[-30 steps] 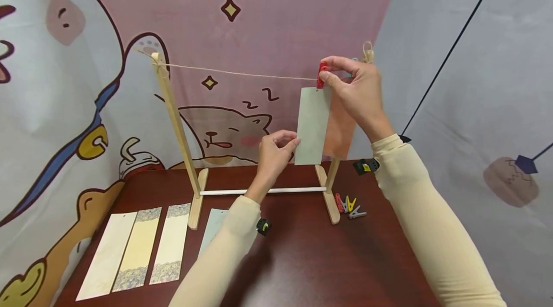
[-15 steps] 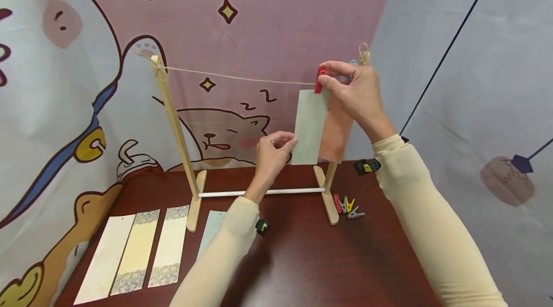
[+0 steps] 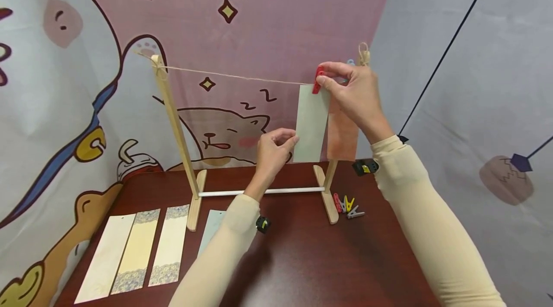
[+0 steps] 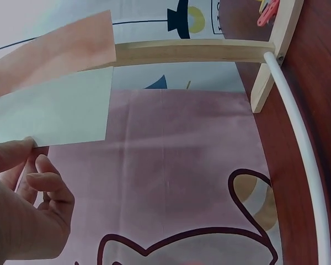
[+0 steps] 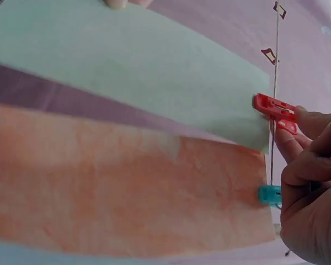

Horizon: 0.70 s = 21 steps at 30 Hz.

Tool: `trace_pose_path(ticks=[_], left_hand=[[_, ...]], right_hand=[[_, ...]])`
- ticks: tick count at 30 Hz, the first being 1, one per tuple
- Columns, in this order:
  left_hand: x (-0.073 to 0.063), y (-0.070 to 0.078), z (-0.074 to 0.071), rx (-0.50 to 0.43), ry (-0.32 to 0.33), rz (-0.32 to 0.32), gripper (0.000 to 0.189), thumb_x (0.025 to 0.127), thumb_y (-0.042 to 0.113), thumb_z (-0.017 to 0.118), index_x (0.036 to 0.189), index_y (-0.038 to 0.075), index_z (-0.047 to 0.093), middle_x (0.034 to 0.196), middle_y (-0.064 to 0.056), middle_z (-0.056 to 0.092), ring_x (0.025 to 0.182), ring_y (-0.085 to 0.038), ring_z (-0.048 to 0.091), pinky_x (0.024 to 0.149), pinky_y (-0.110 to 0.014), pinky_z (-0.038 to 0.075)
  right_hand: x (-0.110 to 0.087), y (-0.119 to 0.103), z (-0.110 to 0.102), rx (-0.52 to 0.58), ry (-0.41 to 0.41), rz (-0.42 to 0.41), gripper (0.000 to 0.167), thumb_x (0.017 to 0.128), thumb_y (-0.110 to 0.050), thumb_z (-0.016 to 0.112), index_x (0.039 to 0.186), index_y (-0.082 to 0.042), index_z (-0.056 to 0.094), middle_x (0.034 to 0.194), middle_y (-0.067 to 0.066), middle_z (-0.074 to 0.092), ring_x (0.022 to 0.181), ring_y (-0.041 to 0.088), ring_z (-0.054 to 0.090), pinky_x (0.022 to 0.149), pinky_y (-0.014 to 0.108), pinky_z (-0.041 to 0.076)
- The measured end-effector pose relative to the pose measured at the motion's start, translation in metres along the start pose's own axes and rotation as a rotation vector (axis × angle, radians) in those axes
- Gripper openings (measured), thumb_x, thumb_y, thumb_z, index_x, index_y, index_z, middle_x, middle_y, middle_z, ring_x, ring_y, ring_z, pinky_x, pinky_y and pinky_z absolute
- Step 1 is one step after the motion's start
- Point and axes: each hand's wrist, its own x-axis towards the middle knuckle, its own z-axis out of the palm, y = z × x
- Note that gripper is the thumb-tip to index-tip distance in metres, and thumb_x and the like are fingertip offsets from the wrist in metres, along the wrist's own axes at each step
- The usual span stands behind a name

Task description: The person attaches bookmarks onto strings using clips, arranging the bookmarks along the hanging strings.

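Head view: behind left hand (image 3: 273, 153) and right hand (image 3: 357, 93), facing forward and down. Wrist views: close at each hand, turned sideways, sharing green card (image 4: 58, 105) and orange card (image 5: 127, 190).

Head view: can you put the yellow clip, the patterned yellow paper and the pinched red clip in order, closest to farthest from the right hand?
From the right hand:
1. Red clip: pinched in it.
2. Yellow clip: below, on the table.
3. Yellow paper: farthest, far left.

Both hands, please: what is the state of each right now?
Left hand: holding the pale green card.
Right hand: pinching the red clothespin.
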Motion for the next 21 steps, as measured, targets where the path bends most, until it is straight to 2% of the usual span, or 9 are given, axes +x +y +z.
trace_pose_path(ticks=[4, 6, 9, 12, 14, 16, 21], left_hand=[[-0.001, -0.001, 0.0, 0.001, 0.005, -0.011, 0.007, 0.097, 0.012, 0.084, 0.103, 0.007, 0.084, 0.083, 0.0, 0.075, 0.077, -0.014, 0.068, 0.069, -0.03, 0.051], [-0.001, -0.003, 0.0, 0.014, 0.003, -0.018, 0.007, 0.098, 0.012, 0.083, 0.103, 0.007, 0.083, 0.083, 0.0, 0.075, 0.078, -0.014, 0.067, 0.069, -0.03, 0.051], [-0.003, -0.005, 0.0, 0.044, -0.008, -0.023, 0.007, 0.099, 0.013, 0.081, 0.104, 0.008, 0.083, 0.085, 0.0, 0.074, 0.08, -0.015, 0.066, 0.07, -0.03, 0.05], [-0.006, -0.009, -0.002, 0.072, -0.012, -0.023, 0.007, 0.099, 0.013, 0.08, 0.104, 0.008, 0.083, 0.085, -0.002, 0.073, 0.079, -0.018, 0.066, 0.069, -0.03, 0.05], [-0.008, -0.011, -0.006, 0.08, -0.009, -0.026, 0.008, 0.099, 0.011, 0.08, 0.105, 0.006, 0.082, 0.084, -0.003, 0.073, 0.077, -0.02, 0.066, 0.067, -0.029, 0.05], [-0.011, -0.014, -0.01, 0.09, -0.01, -0.026, 0.008, 0.099, 0.01, 0.079, 0.105, 0.006, 0.082, 0.082, -0.004, 0.072, 0.076, -0.022, 0.066, 0.066, -0.029, 0.05], [-0.024, -0.02, -0.022, 0.081, -0.042, -0.01, 0.01, 0.102, 0.013, 0.077, 0.11, 0.009, 0.081, 0.092, -0.004, 0.075, 0.085, -0.026, 0.067, 0.074, -0.033, 0.05]], right_hand=[[-0.003, 0.001, 0.002, -0.033, 0.009, -0.036, 0.027, 0.102, -0.019, 0.081, 0.125, -0.006, 0.082, 0.112, 0.009, 0.081, 0.099, 0.016, 0.078, 0.082, 0.018, 0.057], [-0.006, 0.002, 0.003, -0.056, 0.031, -0.069, 0.029, 0.102, -0.019, 0.08, 0.128, -0.006, 0.081, 0.116, 0.007, 0.081, 0.096, 0.016, 0.079, 0.078, 0.017, 0.056], [-0.016, 0.008, 0.005, -0.054, 0.086, -0.111, 0.029, 0.103, -0.018, 0.079, 0.131, -0.009, 0.08, 0.117, 0.002, 0.081, 0.074, 0.012, 0.073, 0.063, 0.015, 0.052], [-0.028, 0.015, 0.008, -0.024, 0.16, -0.152, 0.026, 0.104, -0.015, 0.077, 0.129, -0.011, 0.08, 0.093, 0.001, 0.079, 0.055, 0.013, 0.056, 0.05, 0.021, 0.039], [-0.035, 0.021, 0.011, 0.007, 0.205, -0.178, 0.023, 0.104, -0.013, 0.076, 0.126, -0.011, 0.081, 0.079, 0.003, 0.073, 0.053, 0.013, 0.052, 0.05, 0.025, 0.036], [-0.04, 0.025, 0.015, 0.045, 0.238, -0.195, 0.022, 0.104, -0.009, 0.074, 0.125, -0.009, 0.081, 0.072, 0.007, 0.069, 0.055, 0.012, 0.054, 0.052, 0.025, 0.037], [-0.053, 0.023, 0.019, 0.122, 0.289, -0.167, 0.024, 0.103, 0.004, 0.069, 0.126, 0.002, 0.076, 0.1, 0.015, 0.078, 0.067, 0.012, 0.059, 0.058, 0.02, 0.043]])
